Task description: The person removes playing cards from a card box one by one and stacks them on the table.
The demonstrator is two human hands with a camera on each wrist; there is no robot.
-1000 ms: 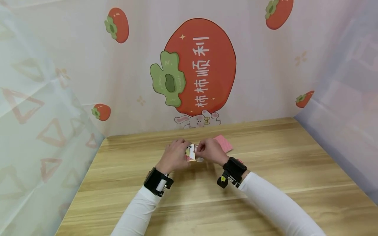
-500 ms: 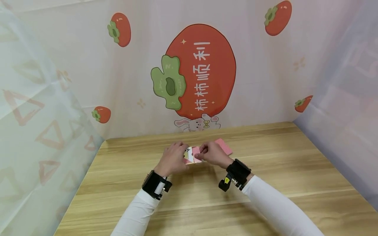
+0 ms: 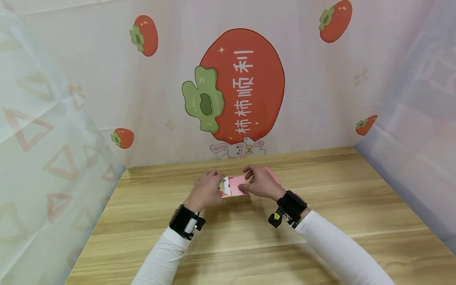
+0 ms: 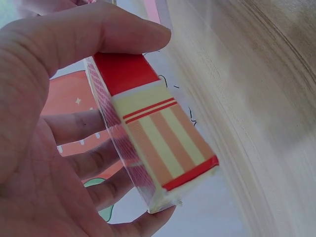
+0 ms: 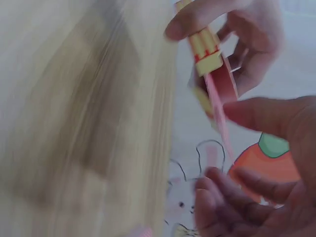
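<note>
My left hand grips a playing card box, thumb on one narrow side and fingers along the other. Stripes in red, orange and cream run down the side facing the left wrist camera, and a white panel with a letter A shows in the head view. Out of the box's right end sticks a flat piece with a pink patterned back, like playing cards. My right hand is beside that end, thumb touching the pink piece and the other fingers spread apart from it, as the right wrist view shows.
Behind my right hand, a pink patterned stack, partly hidden, lies on the wooden table. A cloth backdrop with persimmon prints rises at the table's back edge, and hanging sheets flank both sides.
More of the pink patterned piece now shows at the box's right end. My right fingers pinched there earlier and have since spread; that hand moved slightly right, the left hand with the box slightly left.
</note>
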